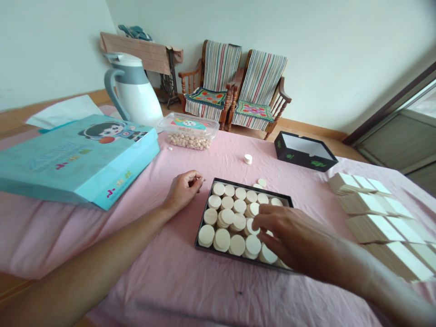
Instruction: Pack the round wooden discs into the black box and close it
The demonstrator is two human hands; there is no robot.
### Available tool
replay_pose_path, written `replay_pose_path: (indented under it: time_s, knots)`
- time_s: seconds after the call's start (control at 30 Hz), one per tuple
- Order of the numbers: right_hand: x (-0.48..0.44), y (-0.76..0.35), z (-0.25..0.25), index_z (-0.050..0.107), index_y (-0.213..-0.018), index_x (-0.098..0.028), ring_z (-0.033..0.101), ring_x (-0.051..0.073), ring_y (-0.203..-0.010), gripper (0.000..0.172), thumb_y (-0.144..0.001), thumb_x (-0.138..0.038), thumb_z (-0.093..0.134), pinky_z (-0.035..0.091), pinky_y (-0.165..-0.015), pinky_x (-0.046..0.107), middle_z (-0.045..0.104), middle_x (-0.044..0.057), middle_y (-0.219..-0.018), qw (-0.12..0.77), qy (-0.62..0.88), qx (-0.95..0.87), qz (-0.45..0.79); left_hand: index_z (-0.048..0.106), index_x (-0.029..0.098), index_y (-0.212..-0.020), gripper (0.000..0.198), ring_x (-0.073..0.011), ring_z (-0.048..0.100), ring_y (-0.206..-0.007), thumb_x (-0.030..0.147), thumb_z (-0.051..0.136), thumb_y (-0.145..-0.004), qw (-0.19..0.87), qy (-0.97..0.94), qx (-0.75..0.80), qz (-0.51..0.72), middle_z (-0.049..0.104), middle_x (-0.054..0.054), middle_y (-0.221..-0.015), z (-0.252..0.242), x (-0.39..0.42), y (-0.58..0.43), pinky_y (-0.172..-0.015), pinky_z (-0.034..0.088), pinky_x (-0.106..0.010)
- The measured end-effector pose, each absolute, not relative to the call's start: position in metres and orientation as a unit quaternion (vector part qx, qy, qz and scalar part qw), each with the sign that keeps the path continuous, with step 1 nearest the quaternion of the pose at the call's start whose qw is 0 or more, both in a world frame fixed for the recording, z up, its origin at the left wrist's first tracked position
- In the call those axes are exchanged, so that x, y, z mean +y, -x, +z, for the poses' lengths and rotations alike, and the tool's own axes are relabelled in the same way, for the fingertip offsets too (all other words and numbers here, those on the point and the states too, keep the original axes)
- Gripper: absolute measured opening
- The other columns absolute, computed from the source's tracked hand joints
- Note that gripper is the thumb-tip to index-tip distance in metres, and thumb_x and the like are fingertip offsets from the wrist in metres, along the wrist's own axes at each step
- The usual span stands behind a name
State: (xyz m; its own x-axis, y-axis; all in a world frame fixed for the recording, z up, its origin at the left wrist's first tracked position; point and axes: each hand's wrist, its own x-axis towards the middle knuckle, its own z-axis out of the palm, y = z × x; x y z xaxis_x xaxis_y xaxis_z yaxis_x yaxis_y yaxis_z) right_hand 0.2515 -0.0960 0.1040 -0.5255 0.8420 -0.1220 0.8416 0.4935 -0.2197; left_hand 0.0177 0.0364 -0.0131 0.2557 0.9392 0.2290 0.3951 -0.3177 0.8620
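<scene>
A black tray (200,227) stands on the pink cloth, filled with rows of stacked pale round discs (236,245). Over its right part is my right hand (281,227), fingers bent down at the discs; whether a disc is between them is hidden. My left hand (184,190) rests on the cloth left of the tray, its fingers curled together with the thumb, and what they hold, if anything, is too small to make out. Two loose discs (261,182) lie just behind the tray, and a short stack of discs (248,159) stands farther back.
A blue box (78,159) and a white jug (138,97) are at left. Behind my left hand sits a clear plastic container (189,131). An open black box (304,152) stands at back right, with stacked pale rectangular pieces (381,227) at right.
</scene>
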Motion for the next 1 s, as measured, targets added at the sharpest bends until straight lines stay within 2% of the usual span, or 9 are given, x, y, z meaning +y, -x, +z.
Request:
replay_pose_path:
  time_s: [0.1,0.23,0.4,0.6,0.73,0.87,1.0]
  knots:
    - [-0.103,-0.258,0.100,0.060,-0.080,-0.017,0.056,0.015,-0.071,0.013,-0.081,-0.010,0.049,0.042,-0.065,0.029,0.059,0.005,-0.080,-0.028,0.510,-0.844,0.161,0.062,0.015,-0.077,0.021,-0.0113,0.054,-0.052,0.034,0.053,-0.080,0.345,-0.711,0.472,0.391,0.056,0.002,-0.056,-0.013,0.037,-0.018,-0.051,0.040,-0.020]
    - [-0.110,-0.256,0.095,0.060,-0.085,-0.018,0.057,0.017,-0.081,0.011,-0.081,-0.012,0.051,0.043,-0.073,0.031,0.059,0.005,-0.084,-0.013,0.517,-0.834,0.194,0.061,0.016,-0.076,0.021,-0.0114,0.054,-0.052,0.035,0.053,-0.080,0.342,-0.712,0.476,0.388,0.056,0.002,-0.056,-0.013,0.037,-0.019,-0.051,0.040,-0.020]
    - [-0.105,-0.257,0.099,0.061,-0.088,-0.019,0.056,0.014,-0.079,0.017,-0.082,-0.010,0.048,0.042,-0.071,0.027,0.060,0.004,-0.087,0.030,0.490,-0.839,0.235,0.061,0.015,-0.078,0.024,-0.0116,0.055,-0.054,0.037,0.052,-0.082,0.341,-0.716,0.473,0.383,0.057,0.001,-0.059,-0.013,0.037,-0.017,-0.052,0.040,-0.020]
    - [-0.045,-0.290,0.098,0.063,-0.087,-0.017,0.054,0.012,-0.069,0.017,-0.081,-0.011,0.047,0.040,-0.065,0.025,0.061,0.003,-0.079,0.111,0.550,-0.819,0.119,0.061,0.016,-0.080,0.024,-0.0126,0.055,-0.055,0.038,0.051,-0.082,0.345,-0.717,0.479,0.371,0.059,0.000,-0.061,-0.013,0.038,-0.016,-0.053,0.041,-0.020]
    - [0.006,-0.319,0.085,0.063,-0.093,-0.014,0.058,0.014,-0.075,0.024,-0.075,-0.007,0.049,0.042,-0.069,0.026,0.063,0.007,-0.086,0.055,0.576,-0.809,0.106,0.062,0.017,-0.082,0.024,-0.0134,0.057,-0.055,0.038,0.052,-0.082,0.337,-0.718,0.487,0.366,0.060,0.000,-0.061,-0.015,0.039,-0.016,-0.054,0.042,-0.021]
    - [0.035,-0.335,0.062,0.061,-0.103,-0.016,0.060,0.015,-0.078,0.034,-0.070,-0.009,0.059,0.044,-0.070,0.026,0.064,0.008,-0.098,-0.030,0.581,-0.795,0.174,0.061,0.016,-0.082,0.026,-0.0129,0.056,-0.056,0.040,0.050,-0.083,0.340,-0.718,0.489,0.360,0.060,0.000,-0.063,-0.014,0.039,-0.016,-0.055,0.041,-0.021]
    - [0.043,-0.340,0.039,0.062,-0.097,-0.016,0.060,0.017,-0.079,0.029,-0.069,-0.020,0.065,0.044,-0.069,0.026,0.062,0.008,-0.098,-0.010,0.577,-0.794,0.191,0.061,0.016,-0.082,0.027,-0.0130,0.056,-0.056,0.040,0.049,-0.083,0.342,-0.719,0.494,0.351,0.059,0.001,-0.062,-0.014,0.039,-0.015,-0.056,0.041,-0.022]
